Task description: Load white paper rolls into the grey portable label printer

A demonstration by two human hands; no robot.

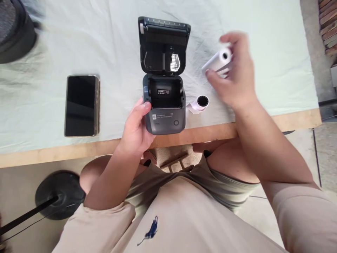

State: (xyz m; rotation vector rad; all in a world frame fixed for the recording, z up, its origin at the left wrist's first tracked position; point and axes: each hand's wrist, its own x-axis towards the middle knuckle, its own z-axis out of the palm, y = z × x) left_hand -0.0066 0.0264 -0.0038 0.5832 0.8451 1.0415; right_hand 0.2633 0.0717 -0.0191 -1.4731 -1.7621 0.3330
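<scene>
My left hand (pixel 138 124) is closed on the lower left side of a dark grey label printer (pixel 164 123), its thumb on the edge. The printer's lid (pixel 164 45) is flipped up, and the bay (pixel 165 93) under it shows no roll. Over to the right, my right hand (pixel 237 72), slightly blurred, has its thumb and fingers around a white paper roll (pixel 217 61) with a hollow core. The roll lies tilted, and its far fingers' contact is partly hidden. Between the printer and that hand, a smaller white roll with a black core (pixel 201 103) rests on the cloth.
A black smartphone (pixel 81 105) lies on the pale cloth (pixel 113 45) at the left. A round black object (pixel 15 31) occupies the far left corner. The table's wooden front edge (pixel 76 151) runs close to my lap. Below it stands a round black base (pixel 56 193) with a pole.
</scene>
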